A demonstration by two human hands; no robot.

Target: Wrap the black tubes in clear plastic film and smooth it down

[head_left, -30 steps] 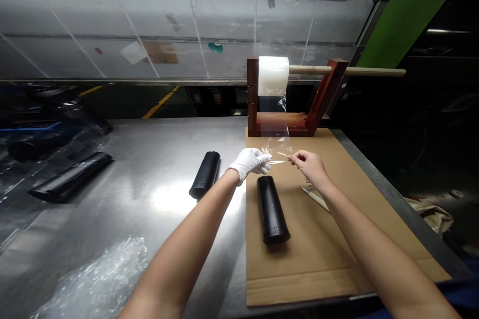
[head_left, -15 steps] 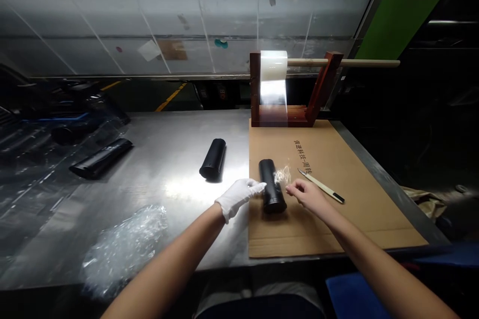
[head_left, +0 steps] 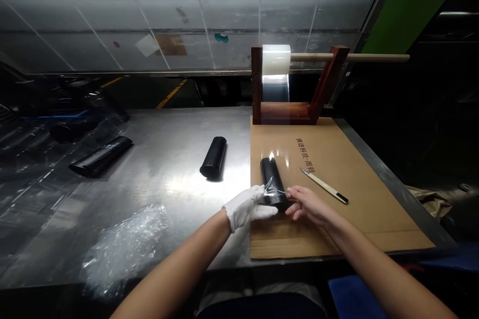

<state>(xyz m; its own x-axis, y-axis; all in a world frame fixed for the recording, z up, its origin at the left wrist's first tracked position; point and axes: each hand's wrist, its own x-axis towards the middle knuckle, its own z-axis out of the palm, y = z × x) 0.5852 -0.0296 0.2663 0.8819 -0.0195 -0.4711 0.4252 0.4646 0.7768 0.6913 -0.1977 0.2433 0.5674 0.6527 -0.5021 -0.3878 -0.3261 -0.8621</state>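
A black tube-like part (head_left: 272, 177) lies on the cardboard sheet (head_left: 359, 209), with clear plastic film (head_left: 275, 189) stretched across its near half. At its left side my left hand (head_left: 249, 204), in a white glove, pinches one edge of the film between thumb and finger. My right hand (head_left: 305, 203), bare, pinches the film's opposite edge to the right of the part. Just beyond my right hand a craft knife (head_left: 325, 185) with a pale handle rests on the cardboard.
A second black part (head_left: 214, 157) stands left of the cardboard on the metal table (head_left: 164, 159), and a film-wrapped one (head_left: 101, 157) lies farther left. Crumpled clear film (head_left: 125, 246) sits at the front. Behind is a wooden stand (head_left: 288, 114) with a film roll (head_left: 276, 62).
The film was bunched up by my right hand; now it is spread over the black part between both hands. Both hands have come nearer the part's near end.
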